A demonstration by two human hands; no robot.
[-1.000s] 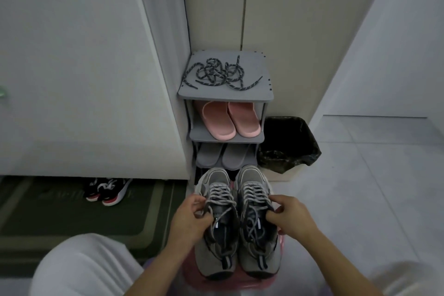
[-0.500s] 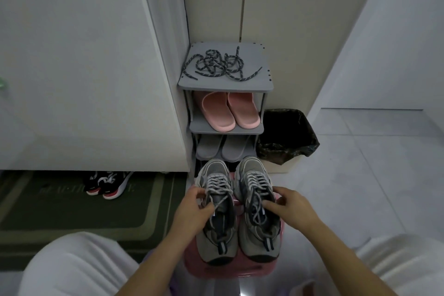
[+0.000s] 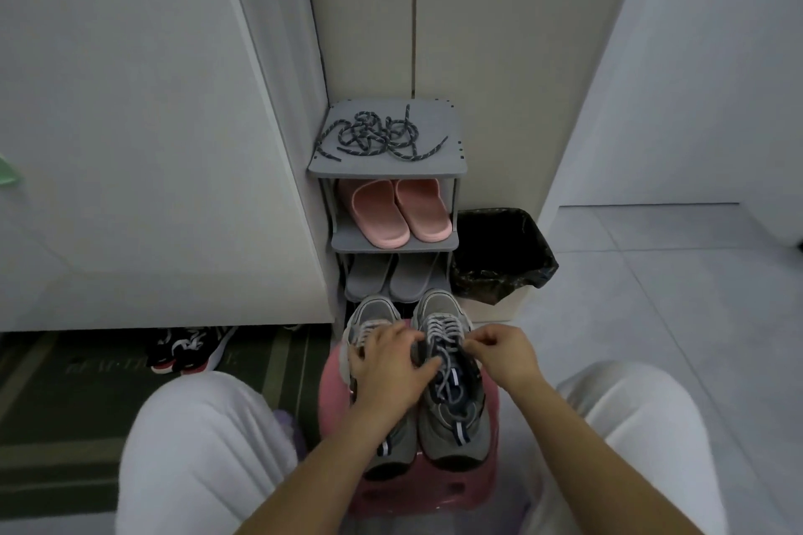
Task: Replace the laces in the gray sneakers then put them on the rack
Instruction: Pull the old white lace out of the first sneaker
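Two gray sneakers stand side by side on a pink stool (image 3: 486,487) between my knees, toes pointing at the rack. My left hand (image 3: 386,365) lies over the left sneaker (image 3: 373,313), fingers spread across its laces, thumb reaching to the right sneaker's tongue. My right hand (image 3: 504,354) pinches the light lace at the right side of the right sneaker (image 3: 447,417). Dark speckled laces (image 3: 378,137) lie tangled on the top shelf of the gray rack (image 3: 391,169).
Pink slippers (image 3: 399,213) fill the rack's second shelf, gray slippers (image 3: 391,280) the third. A bin with a black bag (image 3: 499,256) stands right of the rack. Black and red shoes (image 3: 187,350) sit on a green mat at the left. White walls flank the rack.
My left hand has moved from pinching the left sneaker's lace to lying flat over that shoe. My right hand has shifted to the right edge of the right sneaker. The view pulled back.
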